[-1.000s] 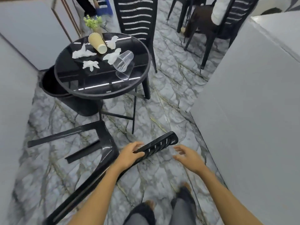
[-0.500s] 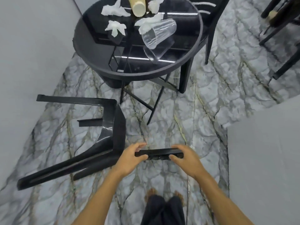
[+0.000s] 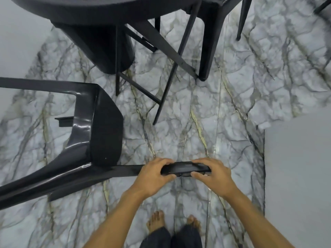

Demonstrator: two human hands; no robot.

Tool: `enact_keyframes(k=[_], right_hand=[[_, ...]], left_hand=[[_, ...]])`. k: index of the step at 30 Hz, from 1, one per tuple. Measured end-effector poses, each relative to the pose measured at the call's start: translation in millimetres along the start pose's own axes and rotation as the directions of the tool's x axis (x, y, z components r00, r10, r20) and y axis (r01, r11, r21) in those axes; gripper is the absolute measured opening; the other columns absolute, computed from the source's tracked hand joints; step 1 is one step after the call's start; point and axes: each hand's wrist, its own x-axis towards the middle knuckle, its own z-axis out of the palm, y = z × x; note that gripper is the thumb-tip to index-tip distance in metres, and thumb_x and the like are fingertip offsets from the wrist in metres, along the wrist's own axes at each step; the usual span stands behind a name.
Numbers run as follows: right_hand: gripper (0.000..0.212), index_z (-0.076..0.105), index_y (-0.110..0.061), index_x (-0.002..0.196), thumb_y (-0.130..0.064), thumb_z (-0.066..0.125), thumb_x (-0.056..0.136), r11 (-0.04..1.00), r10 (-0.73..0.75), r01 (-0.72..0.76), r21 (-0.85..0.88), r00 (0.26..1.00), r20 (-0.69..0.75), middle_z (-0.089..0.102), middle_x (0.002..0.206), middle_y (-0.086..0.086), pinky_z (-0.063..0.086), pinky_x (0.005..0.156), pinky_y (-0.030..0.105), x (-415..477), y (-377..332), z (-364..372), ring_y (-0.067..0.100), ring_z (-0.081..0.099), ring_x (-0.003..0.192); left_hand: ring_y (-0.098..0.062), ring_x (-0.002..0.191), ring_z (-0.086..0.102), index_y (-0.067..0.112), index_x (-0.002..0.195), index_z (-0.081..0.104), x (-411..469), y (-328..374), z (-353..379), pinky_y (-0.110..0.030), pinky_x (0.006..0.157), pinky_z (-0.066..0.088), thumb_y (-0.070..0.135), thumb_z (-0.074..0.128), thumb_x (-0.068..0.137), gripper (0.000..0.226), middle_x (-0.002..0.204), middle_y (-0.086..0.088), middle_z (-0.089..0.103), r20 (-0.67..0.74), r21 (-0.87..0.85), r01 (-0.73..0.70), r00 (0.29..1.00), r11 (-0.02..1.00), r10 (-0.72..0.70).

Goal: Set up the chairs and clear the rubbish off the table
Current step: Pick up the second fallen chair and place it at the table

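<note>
— Both grips on the chair now, or only one?

— Both. My left grip (image 3: 154, 176) and right grip (image 3: 213, 176) are each curled round the top rail (image 3: 184, 169) of the glossy black plastic chair (image 3: 105, 131), fingers over the far edge and thumbs on the near one. A second ago the right one was spread open and clear of the rail. Half a second ago it had already closed on it.

— Where does the chair lie?

— On its side on the grey-veined marble floor (image 3: 232, 104), to my left. The smooth moulded seat stands on edge, the legs run off the left border, and the rail reaches across in front of me. I see the backrest edge-on now, so the slots I saw earlier are hidden.

— What else has changed?

— My view has tipped down. The cups and tissues have slid out of the top of the picture. Of the round black tabletop I see only the curved dark rim (image 3: 89, 9), with thin crossed metal legs (image 3: 172, 68) under it and a dark round bin (image 3: 100, 43) behind them. A thick leg of a second black chair (image 3: 206, 42) stands just right of those. Bare feet (image 3: 155, 221) now show below the rail, and a flat matt grey panel (image 3: 295, 176) fills the right side.
</note>
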Motion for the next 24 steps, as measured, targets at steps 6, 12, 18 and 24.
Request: enact_keyframes(k=[6, 12, 18, 24], right_hand=[[0.037, 0.067, -0.034, 0.112, -0.031, 0.08, 0.077, 0.986, 0.011, -0.012, 0.167, 1.0, 0.004, 0.058, 0.115, -0.011, 0.044, 0.093, 0.018, 7, 19, 3, 0.003, 0.056, 0.105], [0.041, 0.066, -0.055, 0.081, -0.022, 0.086, 0.069, 0.95, 0.037, -0.016, 0.312, 0.998, -0.06, 0.07, 0.085, -0.025, 0.047, 0.073, 0.007, 11, 22, 7, -0.007, 0.063, 0.084], [0.048, 0.063, -0.063, 0.08, -0.021, 0.086, 0.069, 0.937, 0.011, 0.029, 0.349, 0.994, -0.111, 0.068, 0.087, -0.019, 0.045, 0.075, 0.005, -11, 4, 15, -0.007, 0.061, 0.088], [0.031, 0.063, -0.056, 0.09, -0.041, 0.081, 0.069, 0.94, -0.077, 0.125, 0.317, 0.984, -0.159, 0.065, 0.089, -0.021, 0.042, 0.079, 0.009, -37, -51, 3, -0.001, 0.058, 0.091]], left_hand=[[-0.005, 0.113, 0.053, 0.039, 0.126, 0.059, 23, 3, 8, -0.03, 0.101, 0.045, 0.043, 0.073, 0.083, 0.046, 0.12, 0.02, 0.058, 0.057, -0.016, -0.005, 0.998, 1.0, 0.005], [0.003, 0.102, 0.061, 0.044, 0.124, 0.06, 41, 12, 21, -0.029, 0.095, 0.052, 0.043, 0.076, 0.079, 0.048, 0.113, 0.024, 0.066, 0.151, -0.065, -0.007, 0.988, 0.998, 0.017], [0.001, 0.095, 0.065, 0.049, 0.116, 0.063, 32, 15, 9, -0.03, 0.089, 0.055, 0.041, 0.085, 0.068, 0.053, 0.103, 0.021, 0.07, 0.177, -0.062, -0.03, 0.983, 0.998, 0.041], [0.007, 0.096, 0.064, 0.044, 0.109, 0.071, -18, 17, -33, -0.019, 0.086, 0.053, 0.039, 0.086, 0.069, 0.043, 0.101, 0.026, 0.07, 0.031, -0.072, -0.128, 0.991, 0.989, 0.131]])
